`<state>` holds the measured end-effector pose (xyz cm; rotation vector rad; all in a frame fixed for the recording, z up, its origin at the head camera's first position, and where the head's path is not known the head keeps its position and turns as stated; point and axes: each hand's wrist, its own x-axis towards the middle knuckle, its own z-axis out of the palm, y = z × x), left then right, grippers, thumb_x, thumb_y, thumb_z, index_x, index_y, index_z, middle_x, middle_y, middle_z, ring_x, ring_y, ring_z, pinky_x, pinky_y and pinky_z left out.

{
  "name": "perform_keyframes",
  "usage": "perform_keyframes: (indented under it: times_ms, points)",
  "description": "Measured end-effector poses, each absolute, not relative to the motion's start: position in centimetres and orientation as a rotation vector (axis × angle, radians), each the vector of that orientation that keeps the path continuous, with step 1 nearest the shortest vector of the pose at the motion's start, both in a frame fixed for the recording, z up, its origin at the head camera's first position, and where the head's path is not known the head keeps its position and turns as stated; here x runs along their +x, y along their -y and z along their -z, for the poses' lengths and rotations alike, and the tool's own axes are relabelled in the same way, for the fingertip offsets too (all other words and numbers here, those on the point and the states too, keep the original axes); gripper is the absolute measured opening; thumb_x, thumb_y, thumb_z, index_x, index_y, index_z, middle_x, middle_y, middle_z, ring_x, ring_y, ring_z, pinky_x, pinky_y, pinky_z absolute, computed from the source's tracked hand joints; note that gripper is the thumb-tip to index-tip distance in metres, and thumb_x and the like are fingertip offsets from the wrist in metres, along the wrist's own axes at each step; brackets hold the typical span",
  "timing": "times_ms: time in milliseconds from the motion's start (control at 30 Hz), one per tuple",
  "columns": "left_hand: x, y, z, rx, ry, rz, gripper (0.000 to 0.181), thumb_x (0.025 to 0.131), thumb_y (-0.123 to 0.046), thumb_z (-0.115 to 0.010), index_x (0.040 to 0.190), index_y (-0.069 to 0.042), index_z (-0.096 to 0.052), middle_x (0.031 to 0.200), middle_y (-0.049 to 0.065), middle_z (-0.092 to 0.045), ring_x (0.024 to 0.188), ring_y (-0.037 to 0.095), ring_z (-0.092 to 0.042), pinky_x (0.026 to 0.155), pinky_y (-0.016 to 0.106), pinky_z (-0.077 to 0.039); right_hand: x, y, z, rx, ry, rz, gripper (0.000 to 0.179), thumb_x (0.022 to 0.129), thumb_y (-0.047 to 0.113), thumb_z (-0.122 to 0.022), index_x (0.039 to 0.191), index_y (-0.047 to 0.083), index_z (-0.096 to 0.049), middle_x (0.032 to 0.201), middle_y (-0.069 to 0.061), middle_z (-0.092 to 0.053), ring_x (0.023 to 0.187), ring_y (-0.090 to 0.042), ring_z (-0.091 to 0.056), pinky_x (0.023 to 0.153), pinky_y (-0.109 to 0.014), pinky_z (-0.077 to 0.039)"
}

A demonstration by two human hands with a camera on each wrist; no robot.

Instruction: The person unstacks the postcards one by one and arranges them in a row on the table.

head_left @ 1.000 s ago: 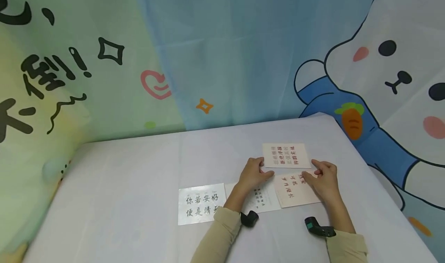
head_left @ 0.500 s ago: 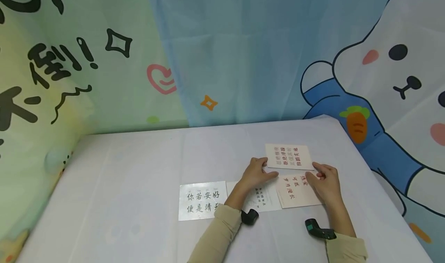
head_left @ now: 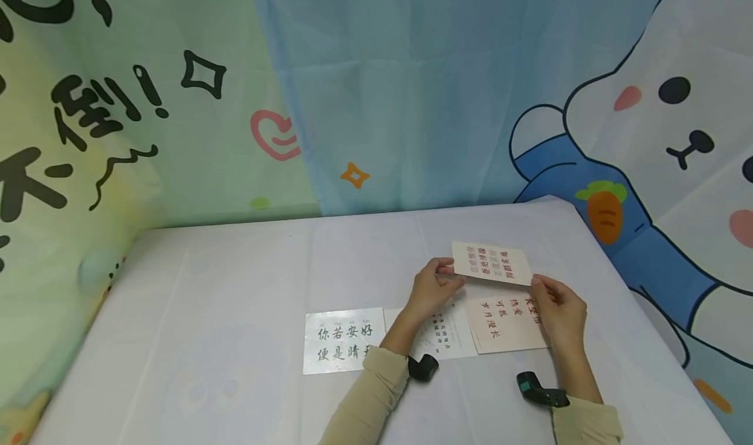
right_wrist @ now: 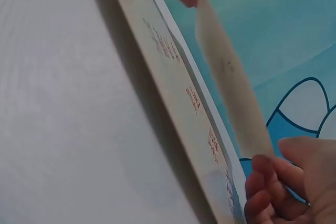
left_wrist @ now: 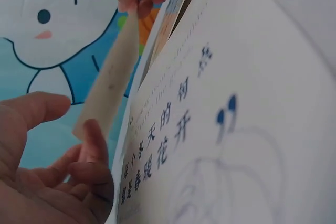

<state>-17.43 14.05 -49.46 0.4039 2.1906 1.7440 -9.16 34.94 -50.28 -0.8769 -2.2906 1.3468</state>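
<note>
A cream card (head_left: 493,263) with red and grey writing is raised off the white table, tilted, between both hands. My right hand (head_left: 561,311) pinches its near right corner; the right wrist view shows the thumb and fingers (right_wrist: 261,163) on that end. At its left edge, my left hand (head_left: 432,291) holds it with curled fingers (left_wrist: 94,142), the thumb standing apart in the left wrist view. Below lie a cream card (head_left: 506,324) with red writing, a white card (head_left: 447,334) partly behind my left hand, and a silvery card (head_left: 341,340) with black characters.
The white tablecloth (head_left: 223,321) runs to a far edge against a printed cloth backdrop (head_left: 400,118). Small black cameras (head_left: 422,368) sit on both wrists. The lower cards lie side by side in a row.
The upper cream card was flat on the table and is now lifted and tilted. My right hand has shifted right and pinches its corner; my left fingers have closed in on its left edge.
</note>
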Motion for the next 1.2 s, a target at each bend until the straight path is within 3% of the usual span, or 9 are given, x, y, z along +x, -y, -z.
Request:
perform_keyframes:
  times_ms: [167, 433, 700, 933, 1200]
  points:
    - [-17.5, -14.0, 49.5, 0.416, -2.186, -1.827, 0.037, 0.092, -0.017, -0.066, 0.126, -0.005, -0.058, 0.102, 0.001, -0.063, 0.075, 0.004, -0.063, 0.065, 0.017, -0.05, -9.3, -34.9, 50.1, -0.885, 2.192, -1.44, 0.043, 0.097, 0.031, -0.06, 0.125, -0.002, -0.063, 0.087, 0.016, -0.06, 0.074, 0.005, -0.057, 0.066, -0.006, -0.047]
    - [-17.5, -14.1, 49.5, 0.388, -2.184, -1.845, 0.037, 0.09, -0.01, -0.068, 0.125, -0.006, -0.058, 0.097, -0.001, -0.062, 0.072, 0.002, -0.06, 0.064, 0.017, -0.05, -9.2, -34.7, 49.9, -0.867, 2.163, -1.449, 0.037, 0.095, 0.023, -0.063, 0.125, 0.002, -0.061, 0.078, 0.022, -0.059, 0.068, 0.005, -0.058, 0.061, -0.008, -0.047]
    - [-17.6, -13.9, 49.2, 0.374, -2.212, -1.792, 0.048, 0.089, -0.012, -0.068, 0.135, -0.01, -0.054, 0.099, -0.001, -0.059, 0.075, 0.003, -0.054, 0.063, 0.017, -0.046, -9.1, -34.3, 49.8, -0.816, 2.189, -1.464, 0.037, 0.095, 0.019, -0.061, 0.128, 0.002, -0.058, 0.079, 0.018, -0.06, 0.066, 0.004, -0.059, 0.058, -0.011, -0.048]
    - [-17.6, -13.4, 49.4, 0.416, -2.225, -1.784, 0.05, 0.087, -0.01, -0.072, 0.134, -0.008, -0.056, 0.095, -0.001, -0.06, 0.072, 0.001, -0.051, 0.061, 0.015, -0.044, -9.1, -34.0, 50.0, -0.787, 2.201, -1.472, 0.037, 0.096, 0.017, -0.06, 0.13, 0.001, -0.056, 0.083, 0.013, -0.061, 0.066, 0.004, -0.057, 0.057, -0.011, -0.047]
    - [-17.5, -12.9, 48.8, 0.424, -2.251, -1.788, 0.056, 0.084, -0.007, -0.073, 0.137, -0.011, -0.054, 0.093, 0.0, -0.06, 0.071, 0.001, -0.052, 0.061, 0.015, -0.044, -9.2, -33.7, 49.8, -0.748, 2.232, -1.462, 0.041, 0.095, 0.017, -0.061, 0.133, 0.002, -0.055, 0.094, 0.004, -0.052, 0.074, 0.002, -0.052, 0.059, -0.009, -0.046]
